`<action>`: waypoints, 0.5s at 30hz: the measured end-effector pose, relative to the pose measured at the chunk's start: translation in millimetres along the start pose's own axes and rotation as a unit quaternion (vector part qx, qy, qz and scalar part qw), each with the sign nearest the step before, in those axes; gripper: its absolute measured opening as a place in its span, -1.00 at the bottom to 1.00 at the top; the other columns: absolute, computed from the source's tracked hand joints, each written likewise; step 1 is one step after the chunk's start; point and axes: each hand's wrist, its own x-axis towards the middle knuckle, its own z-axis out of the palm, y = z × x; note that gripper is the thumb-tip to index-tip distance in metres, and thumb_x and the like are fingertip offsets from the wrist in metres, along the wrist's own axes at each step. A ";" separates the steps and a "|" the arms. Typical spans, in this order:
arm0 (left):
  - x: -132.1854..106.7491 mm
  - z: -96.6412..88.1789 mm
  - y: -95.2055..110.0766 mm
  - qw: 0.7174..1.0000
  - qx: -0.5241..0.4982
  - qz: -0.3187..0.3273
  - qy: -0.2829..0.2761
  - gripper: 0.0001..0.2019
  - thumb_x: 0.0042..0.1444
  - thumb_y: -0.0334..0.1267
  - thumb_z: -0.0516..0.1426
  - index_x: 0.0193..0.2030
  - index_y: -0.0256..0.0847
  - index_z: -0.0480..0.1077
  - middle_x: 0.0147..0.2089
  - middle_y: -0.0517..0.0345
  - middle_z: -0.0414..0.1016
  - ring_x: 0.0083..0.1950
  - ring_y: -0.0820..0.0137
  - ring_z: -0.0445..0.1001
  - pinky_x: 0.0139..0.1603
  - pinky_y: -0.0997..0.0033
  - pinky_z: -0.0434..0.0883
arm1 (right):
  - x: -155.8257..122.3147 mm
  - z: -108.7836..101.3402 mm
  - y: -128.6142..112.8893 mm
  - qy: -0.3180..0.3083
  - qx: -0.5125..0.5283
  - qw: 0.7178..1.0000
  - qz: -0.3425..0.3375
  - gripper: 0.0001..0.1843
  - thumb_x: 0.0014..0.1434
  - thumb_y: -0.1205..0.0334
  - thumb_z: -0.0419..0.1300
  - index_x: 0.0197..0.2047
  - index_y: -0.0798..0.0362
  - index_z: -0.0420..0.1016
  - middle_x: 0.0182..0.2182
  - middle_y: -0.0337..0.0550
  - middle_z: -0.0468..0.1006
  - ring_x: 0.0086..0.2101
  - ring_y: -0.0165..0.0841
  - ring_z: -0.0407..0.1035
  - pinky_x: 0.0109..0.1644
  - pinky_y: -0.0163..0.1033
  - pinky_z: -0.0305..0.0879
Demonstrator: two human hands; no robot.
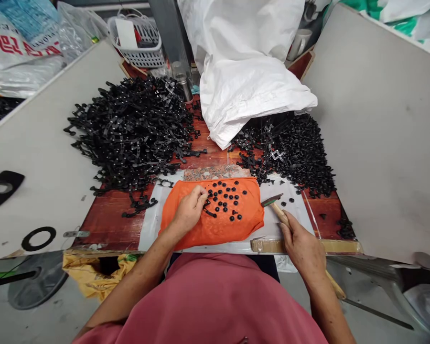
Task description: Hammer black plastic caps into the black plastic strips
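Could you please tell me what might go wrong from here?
1. The left hand pinches a stud on the cloth, close to the hammer in the right hand; a blow could catch that hand.
2. Loose studs lie on the cloth; a blow might scatter them.
3. The right pile reaches the cloth's edge, so parts may mix in.

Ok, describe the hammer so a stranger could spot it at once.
Start at the orange cloth in the middle of the bench. Just off its right edge, the hammer slants, its wooden handle gripped by the right hand. It is the only long tool among small black parts.
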 end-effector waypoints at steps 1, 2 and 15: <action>3.0 -2.4 -2.7 1.000 0.009 0.000 0.015 -0.83 0.35 -0.14 -0.05 -0.25 -0.11 0.23 -0.41 0.26 0.32 -0.36 0.36 0.33 -0.25 0.36 0.22 | -0.1 0.0 -0.2 0.002 0.000 1.000 -0.001 -0.47 0.48 -0.05 -0.04 0.42 -0.18 0.35 0.00 -0.08 0.71 -0.30 -0.16 0.63 -0.35 -0.18 0.34; 6.3 -5.2 -5.3 0.999 0.018 0.000 0.028 -0.84 0.34 -0.14 -0.05 -0.25 -0.10 0.22 -0.40 0.25 0.33 -0.35 0.36 0.33 -0.24 0.36 0.22 | -0.2 0.0 -0.4 0.003 0.001 1.000 -0.002 -0.47 0.48 -0.04 -0.04 0.42 -0.18 0.35 0.00 -0.08 0.71 -0.31 -0.17 0.62 -0.36 -0.18 0.34; 22.4 -4.8 -3.5 1.000 0.028 0.012 -0.006 -0.85 0.33 -0.19 -0.03 -0.28 -0.11 0.25 -0.37 0.23 0.38 -0.32 0.35 0.39 -0.23 0.39 0.24 | -1.6 0.0 -1.8 0.006 -0.001 1.000 -0.001 -0.46 0.48 -0.03 -0.06 0.42 -0.15 0.36 -0.04 -0.04 0.72 -0.35 -0.18 0.61 -0.38 -0.18 0.33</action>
